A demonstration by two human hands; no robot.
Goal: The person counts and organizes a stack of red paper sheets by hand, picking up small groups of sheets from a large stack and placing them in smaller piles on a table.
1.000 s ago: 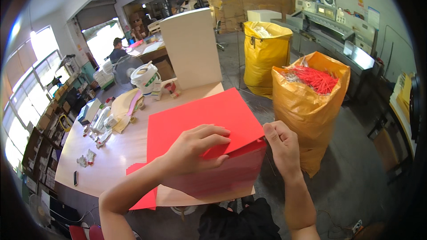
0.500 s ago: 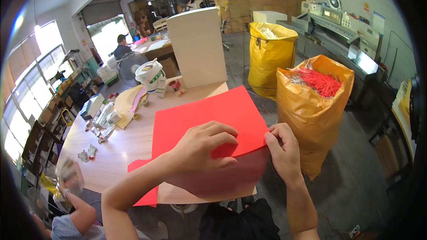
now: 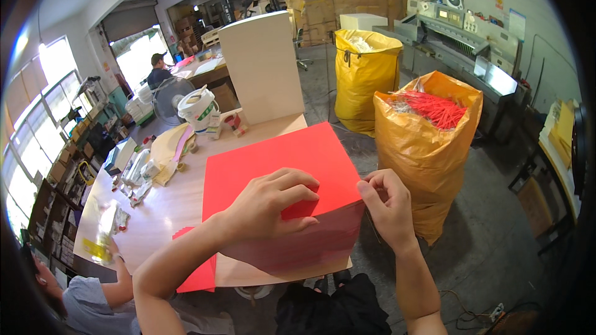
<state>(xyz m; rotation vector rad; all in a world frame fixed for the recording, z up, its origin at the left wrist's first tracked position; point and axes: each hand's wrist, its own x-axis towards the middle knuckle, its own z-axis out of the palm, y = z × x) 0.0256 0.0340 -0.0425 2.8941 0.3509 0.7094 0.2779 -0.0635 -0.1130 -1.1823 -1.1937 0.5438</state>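
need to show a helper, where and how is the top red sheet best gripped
Likely the near right corner, pinched from the right: the top red sheet lies flat, and that corner sits at the edge of the stack, by the right hand.

Left grip (image 3: 273, 203) masks part of the red stack (image 3: 279, 152) beneath it. Right grip (image 3: 375, 197): whether it pinches the stack's corner, undetermined. Forearms (image 3: 416, 282) below both grips cut by lower edge. Far left of left grip: co-worker (image 3: 87, 294) partly cut off; yellow-and-clear item (image 3: 96, 250) at that person's hand (image 3: 114, 249) blurred, kind undetermined.
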